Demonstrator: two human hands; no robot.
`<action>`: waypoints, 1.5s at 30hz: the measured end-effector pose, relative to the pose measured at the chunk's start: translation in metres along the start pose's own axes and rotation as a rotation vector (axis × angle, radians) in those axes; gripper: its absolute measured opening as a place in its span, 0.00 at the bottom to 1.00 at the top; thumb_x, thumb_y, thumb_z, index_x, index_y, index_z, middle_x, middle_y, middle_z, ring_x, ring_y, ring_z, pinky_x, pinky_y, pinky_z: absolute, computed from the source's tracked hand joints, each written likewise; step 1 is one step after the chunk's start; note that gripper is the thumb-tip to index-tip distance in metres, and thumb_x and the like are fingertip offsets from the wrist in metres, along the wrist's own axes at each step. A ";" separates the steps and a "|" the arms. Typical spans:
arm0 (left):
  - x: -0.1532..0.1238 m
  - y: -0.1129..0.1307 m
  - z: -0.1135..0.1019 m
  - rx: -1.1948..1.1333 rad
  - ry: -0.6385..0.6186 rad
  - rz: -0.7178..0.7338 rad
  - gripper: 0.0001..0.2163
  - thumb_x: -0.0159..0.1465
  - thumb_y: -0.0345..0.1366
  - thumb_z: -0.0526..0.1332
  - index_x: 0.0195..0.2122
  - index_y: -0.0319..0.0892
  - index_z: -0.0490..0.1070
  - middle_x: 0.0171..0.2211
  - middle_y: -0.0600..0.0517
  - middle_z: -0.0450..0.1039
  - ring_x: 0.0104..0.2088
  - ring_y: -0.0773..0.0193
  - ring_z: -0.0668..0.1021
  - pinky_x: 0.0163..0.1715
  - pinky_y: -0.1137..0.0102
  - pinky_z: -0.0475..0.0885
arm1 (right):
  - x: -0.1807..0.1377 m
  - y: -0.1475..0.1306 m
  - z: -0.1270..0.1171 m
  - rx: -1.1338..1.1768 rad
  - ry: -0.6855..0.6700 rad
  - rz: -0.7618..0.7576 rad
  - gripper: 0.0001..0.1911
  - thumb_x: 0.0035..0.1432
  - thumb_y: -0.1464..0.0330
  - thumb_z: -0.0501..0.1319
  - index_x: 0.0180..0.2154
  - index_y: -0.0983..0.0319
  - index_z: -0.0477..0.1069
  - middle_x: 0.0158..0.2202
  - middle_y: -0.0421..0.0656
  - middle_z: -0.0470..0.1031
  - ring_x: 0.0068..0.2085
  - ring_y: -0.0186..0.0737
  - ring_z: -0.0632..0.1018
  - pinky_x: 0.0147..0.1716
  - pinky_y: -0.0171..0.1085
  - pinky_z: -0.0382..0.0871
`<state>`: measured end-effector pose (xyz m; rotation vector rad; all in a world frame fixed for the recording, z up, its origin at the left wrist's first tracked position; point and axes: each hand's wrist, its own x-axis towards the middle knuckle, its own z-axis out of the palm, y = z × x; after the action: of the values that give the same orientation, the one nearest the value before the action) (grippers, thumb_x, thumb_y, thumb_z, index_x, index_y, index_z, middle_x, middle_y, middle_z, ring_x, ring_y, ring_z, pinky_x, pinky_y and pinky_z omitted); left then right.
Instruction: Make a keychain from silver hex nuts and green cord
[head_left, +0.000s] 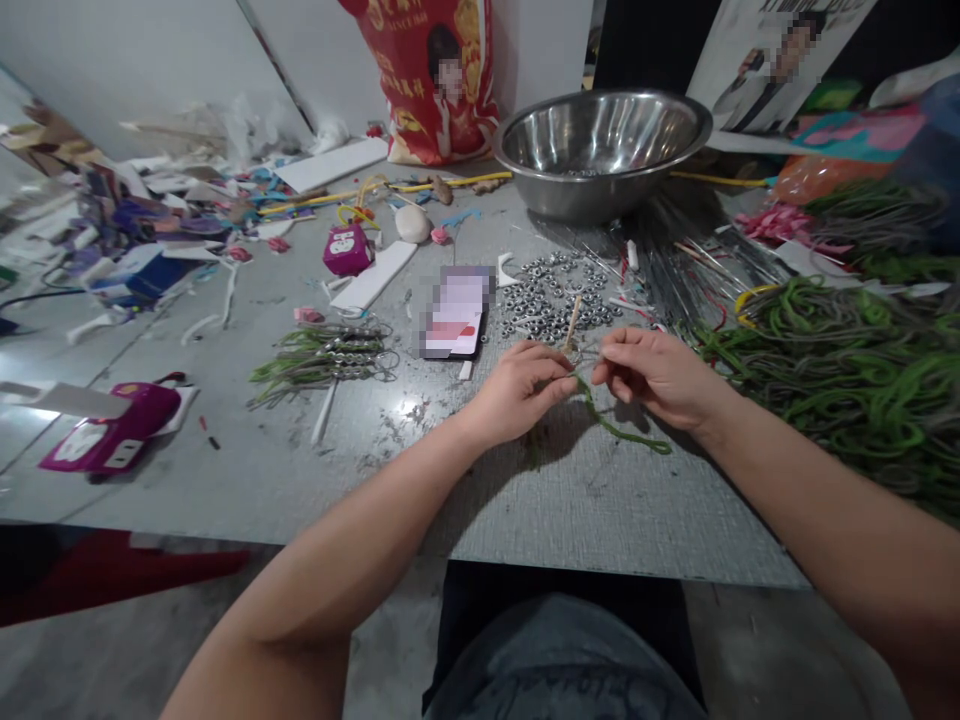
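Thumb and fingers of my left hand [525, 388] are closed on one end of a green cord [626, 433]. The cord's looped tail trails over the table towards the right. Close beside it, my right hand [651, 368] is pinched shut by a thin wire-like strand that runs between both hands; its exact hold is too small to make out. A short wooden stick [574, 318] stands just beyond the left fingertips. Behind the hands lie many loose silver metal beads [551, 285]. Part of what the fingers hold is hidden.
A steel bowl [600, 190] stands at the back. Piled green and grey cords [847, 380] cover the right side. A phone [456, 315] lies left of the beads, with beaded cord bundles [322, 365] farther left. A purple tape dispenser [120, 425] sits near the left edge.
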<state>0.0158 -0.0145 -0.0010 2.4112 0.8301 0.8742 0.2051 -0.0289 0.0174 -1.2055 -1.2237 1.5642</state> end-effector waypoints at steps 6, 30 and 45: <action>0.000 0.003 0.000 0.141 -0.052 -0.047 0.14 0.66 0.36 0.52 0.23 0.40 0.66 0.19 0.55 0.64 0.25 0.67 0.67 0.29 0.71 0.65 | 0.003 0.003 0.001 -0.086 0.179 -0.122 0.09 0.50 0.64 0.58 0.23 0.60 0.61 0.16 0.34 0.64 0.14 0.25 0.60 0.13 0.30 0.50; -0.003 0.000 0.004 0.143 -0.002 -0.064 0.16 0.67 0.38 0.50 0.24 0.40 0.67 0.20 0.54 0.67 0.25 0.68 0.68 0.27 0.73 0.63 | -0.005 0.022 0.001 -1.050 -0.021 -0.767 0.08 0.61 0.68 0.52 0.35 0.61 0.70 0.31 0.42 0.77 0.32 0.36 0.75 0.31 0.33 0.64; 0.000 -0.001 0.001 0.315 -0.047 -0.179 0.03 0.57 0.32 0.60 0.30 0.42 0.73 0.28 0.53 0.72 0.33 0.63 0.70 0.37 0.66 0.63 | -0.002 0.020 -0.006 -1.223 0.101 -0.610 0.09 0.57 0.67 0.55 0.31 0.61 0.73 0.33 0.44 0.74 0.34 0.40 0.74 0.32 0.36 0.62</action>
<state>0.0165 -0.0143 -0.0023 2.5572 1.2216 0.6564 0.2113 -0.0340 -0.0024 -1.3338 -2.2999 0.1947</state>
